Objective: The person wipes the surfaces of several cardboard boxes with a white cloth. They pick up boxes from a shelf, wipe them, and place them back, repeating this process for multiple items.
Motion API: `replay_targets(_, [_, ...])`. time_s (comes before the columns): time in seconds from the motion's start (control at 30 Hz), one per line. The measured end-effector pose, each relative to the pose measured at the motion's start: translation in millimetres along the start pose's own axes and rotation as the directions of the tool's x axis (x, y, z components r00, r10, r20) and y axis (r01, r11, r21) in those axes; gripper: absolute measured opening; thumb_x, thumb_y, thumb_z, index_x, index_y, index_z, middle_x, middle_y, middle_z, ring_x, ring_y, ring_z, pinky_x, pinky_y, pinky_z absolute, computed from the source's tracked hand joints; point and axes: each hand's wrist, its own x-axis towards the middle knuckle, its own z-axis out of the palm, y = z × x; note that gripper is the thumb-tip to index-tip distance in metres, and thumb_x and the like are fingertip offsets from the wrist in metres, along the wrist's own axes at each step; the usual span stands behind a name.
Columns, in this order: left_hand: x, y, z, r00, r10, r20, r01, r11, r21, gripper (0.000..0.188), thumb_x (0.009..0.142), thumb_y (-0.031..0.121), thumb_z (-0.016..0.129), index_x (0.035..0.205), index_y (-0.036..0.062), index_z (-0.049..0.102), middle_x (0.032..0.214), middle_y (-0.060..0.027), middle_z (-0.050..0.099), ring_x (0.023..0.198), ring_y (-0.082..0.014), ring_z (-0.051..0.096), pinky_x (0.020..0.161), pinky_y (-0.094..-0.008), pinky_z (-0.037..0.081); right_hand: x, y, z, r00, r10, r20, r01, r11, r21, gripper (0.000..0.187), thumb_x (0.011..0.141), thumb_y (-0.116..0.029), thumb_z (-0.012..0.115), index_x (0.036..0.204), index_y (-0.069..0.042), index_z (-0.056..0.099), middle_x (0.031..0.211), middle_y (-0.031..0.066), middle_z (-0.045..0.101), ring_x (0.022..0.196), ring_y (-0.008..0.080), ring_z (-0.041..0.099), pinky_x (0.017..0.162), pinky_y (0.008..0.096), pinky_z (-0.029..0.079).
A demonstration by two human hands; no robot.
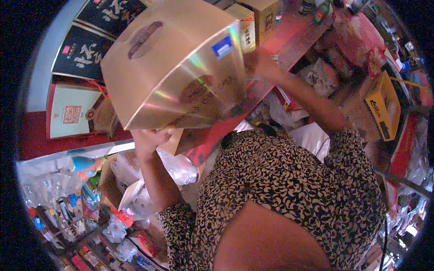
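Note:
A large gold cardboard box (140,86) is tilted up before me. Its side facing me is shiny, with rainbow glints and a small blue label (222,48); a dark oval handle slot (145,39) shows in its other side. My left hand (151,137) grips the box's lower left edge, its fingers curled and partly hidden by the box. At the box's right edge is my right hand (260,63), smeared by motion. Its fingers are too blurred to show whether they grip the box.
Black boxes (81,54) with pale brush marks and a white red-edged box (72,110) stand at left. More gold boxes (266,20) are behind, near a red surface (303,36). Clear plastic bags (178,168) lie below my left arm. A yellow open carton (383,106) is at right.

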Motion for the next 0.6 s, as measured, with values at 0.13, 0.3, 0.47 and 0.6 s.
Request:
replay_targets(0.13, [-1, 5, -1, 0.997, -0.076, -0.019, 0.073, 0.988, -0.136, 0.075, 0.062, 0.062, 0.080, 0.102, 0.0018, 0.063, 0.098, -0.0105, 0.064, 0.087, -0.0230, 0.063, 0.078, -0.0376, 0.052, 21, -117, -65, 0.957, -0.136, -0.258, 0.260, 0.800, 0.540, 0.036, 0.096, -0.018, 0.053, 0.128, -0.003, 0.051, 0.100, 0.0093, 0.067, 0.077, 0.0145, 0.062, 0.068, 0.0287, 0.052])
replay_targets(0.3, [-12, -9, -7, 0.990, -0.122, 0.067, 0.130, 0.984, -0.126, 0.076, 0.063, 0.062, 0.080, 0.107, 0.0032, 0.063, 0.103, -0.0102, 0.064, 0.095, -0.0232, 0.062, 0.082, -0.0384, 0.051, 11, -107, -3, 0.859, -0.178, -0.479, 0.393, 0.830, 0.396, 0.029, 0.095, -0.016, 0.056, 0.119, 0.000, 0.058, 0.110, 0.0095, 0.064, 0.102, 0.0157, 0.058, 0.090, 0.0297, 0.045])
replay_targets(0.47, [-26, -4, -11, 0.975, -0.207, 0.081, 0.215, 0.969, -0.124, 0.074, 0.061, 0.059, 0.082, 0.106, 0.0036, 0.064, 0.095, -0.0070, 0.066, 0.089, -0.0211, 0.063, 0.079, -0.0370, 0.052, -30, 72, 71, 0.886, 0.157, 0.436, -0.064, 0.973, -0.220, 0.035, 0.087, -0.020, 0.059, 0.120, -0.009, 0.059, 0.106, 0.0135, 0.067, 0.095, 0.0277, 0.063, 0.086, 0.0390, 0.049])
replay_targets(0.6, [-28, 6, -9, 0.960, -0.247, 0.130, 0.272, 0.932, -0.238, 0.064, 0.061, 0.053, 0.085, 0.098, 0.0035, 0.068, 0.088, -0.0047, 0.067, 0.084, -0.0187, 0.063, 0.077, -0.0353, 0.052, 42, 33, 2, 0.986, -0.073, 0.149, 0.096, 0.983, -0.154, 0.036, 0.092, -0.032, 0.057, 0.121, -0.011, 0.061, 0.104, 0.0103, 0.069, 0.089, 0.0237, 0.066, 0.081, 0.0385, 0.051])
